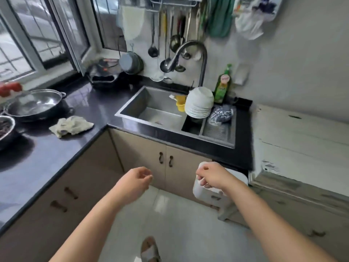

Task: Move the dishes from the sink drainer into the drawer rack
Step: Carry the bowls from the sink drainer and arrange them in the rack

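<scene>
Your left hand [135, 179] hangs loosely curled and empty; your right hand [211, 175] curls before a white bin [203, 191] (grip unclear). Bowls [199, 103] sit stacked upside down in the drainer [217, 129], up and ahead, nearer your right.

Stack of upturned round ceramic bowls [199, 103], right of frame centre: white. Plastic cup [180, 103] beside it: yellow. Tall detergent bottle [223, 86]: green, red-and-yellow label. Stone countertop [90, 108]: glossy black. Rectangular steel sink [151, 110]: grey. Crumpled cloth [70, 126], left: pale cream. Cabinet doors [143, 152]: beige, dark handles.
</scene>
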